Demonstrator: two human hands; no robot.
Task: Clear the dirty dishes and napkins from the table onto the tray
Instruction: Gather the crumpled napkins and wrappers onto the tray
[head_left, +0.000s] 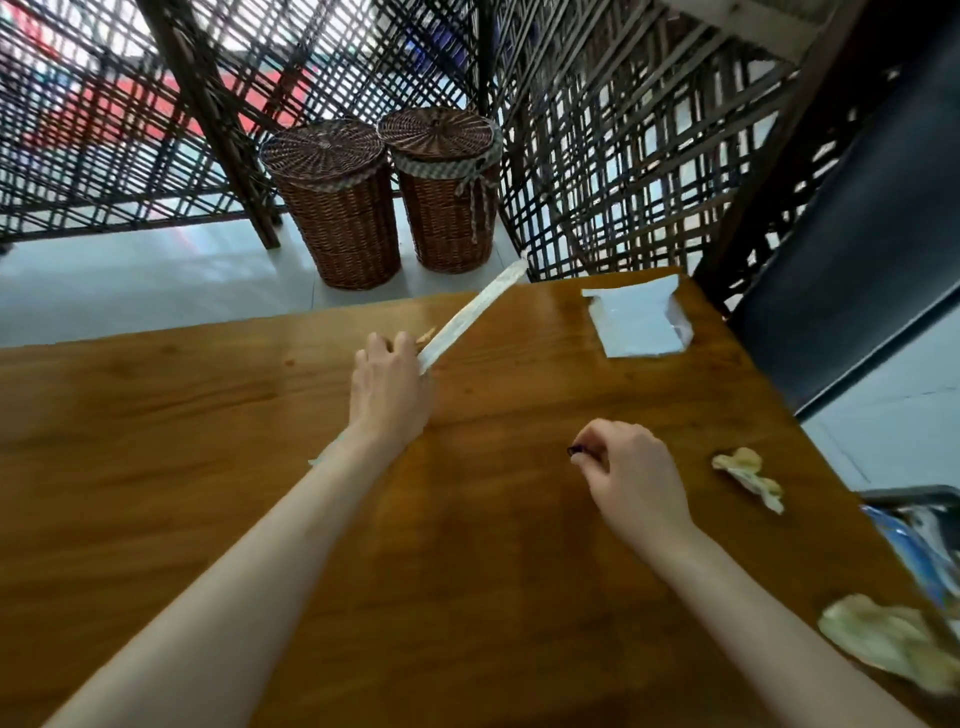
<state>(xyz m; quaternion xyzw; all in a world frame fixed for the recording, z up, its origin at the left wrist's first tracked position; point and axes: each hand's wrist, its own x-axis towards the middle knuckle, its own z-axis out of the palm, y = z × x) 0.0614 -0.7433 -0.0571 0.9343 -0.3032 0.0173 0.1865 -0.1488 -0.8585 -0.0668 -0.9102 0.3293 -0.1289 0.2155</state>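
From the head view, over a brown wooden tabletop (208, 441), the left hand (389, 384) reaches toward the far edge, its grip curled round the near end of a long white paper sleeve (470, 312) with what look like wooden chopstick tips (427, 335) poking out beside the fingers. The sleeve slants up and away, its far end past the tabletop's far edge. The right hand (631, 467) hovers nearer the middle, its grip pinching a small dark object (577, 451) too small to identify.

By my judgement the clearing is well along but not finished. No plates or bowls show on the wood. Still lying there are a flat white napkin pack (636, 322) near the far right corner, a small crumpled napkin (750, 475) close to the right edge, and a larger crumpled napkin (893, 642) at the near right. Just beyond the right edge, a dark tray rim (909, 493) peeks in with blue and white items on it; what they are I cannot tell. Both held things and the three paper items have yet to go over there.
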